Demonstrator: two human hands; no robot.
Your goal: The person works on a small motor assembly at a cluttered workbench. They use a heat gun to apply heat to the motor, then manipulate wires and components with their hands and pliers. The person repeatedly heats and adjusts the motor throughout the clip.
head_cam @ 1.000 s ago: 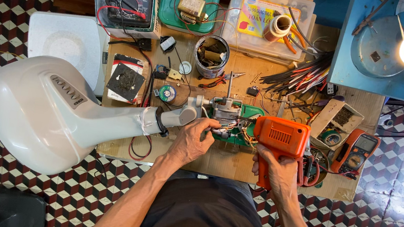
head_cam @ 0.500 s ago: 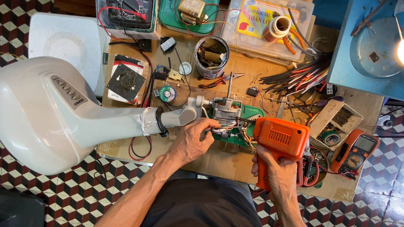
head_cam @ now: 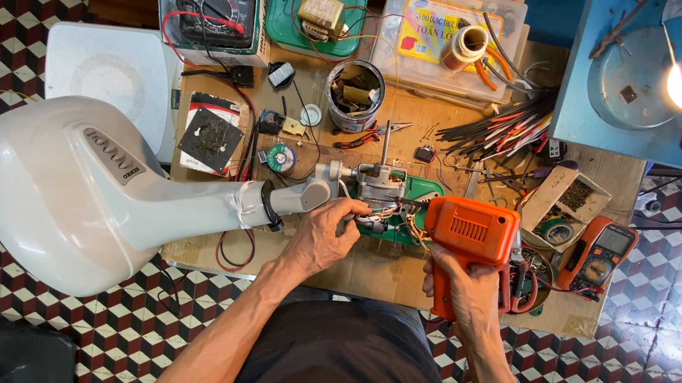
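My left hand (head_cam: 321, 240) pinches the wires at the fan motor (head_cam: 381, 189), right hand (head_cam: 466, 291) gripping the orange soldering gun (head_cam: 472, 231). Motor's exposed, joints look unfinished, housing's not refitted.

Both forearms are bare from the elbow down, with no sleeve, watch, bracelet or glove showing on them, and both hands, the left hand (head_cam: 321, 240) and the right hand (head_cam: 466, 287), are bare as well, with no ring to be made out on the fingers. The torso at the lower edge of the view is covered by a dark, near-black garment (head_cam: 344, 361) of plain cloth without print or pattern, lightly creased across the front. Whether it is a shirt, an apron or trousers cannot be told from above.
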